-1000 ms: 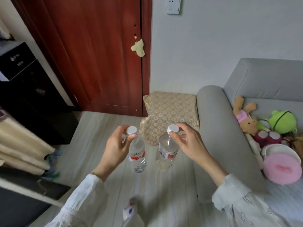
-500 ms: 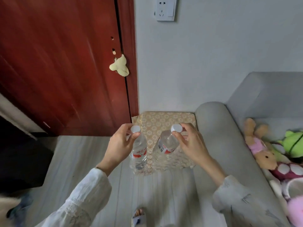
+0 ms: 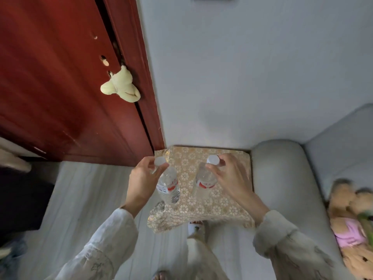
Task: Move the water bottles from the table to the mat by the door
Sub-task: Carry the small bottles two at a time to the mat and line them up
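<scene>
Bottles, two of them, hang upright over the mat (image 3: 201, 207), one in each hand, both clear with white caps and red-and-white labels. Whether their bases touch the mat cannot be told.

At far left stands the red door (image 3: 60, 87), with a pale yellow soft toy (image 3: 121, 85) hung at its edge. The left hand (image 3: 143, 182) grips the left bottle (image 3: 168, 185) at the neck, thumb and fingers closed just under the cap. That bottle is above the mat's left part, near its left edge. The right bottle (image 3: 204, 180) is over the mat's middle, just beside the first but apart from it. The right hand (image 3: 230, 178) pinches it at the neck, fingertips closed around the cap. Both arms wear pale sleeves.

The mat, gold with a white flower pattern, lies on the grey floor in the corner between the door frame and the grey sofa arm (image 3: 282, 188), its back edge at the wall. A foot (image 3: 194, 227) shows at the mat's near edge. Plush toys (image 3: 351, 219) lie on the sofa at far right.
</scene>
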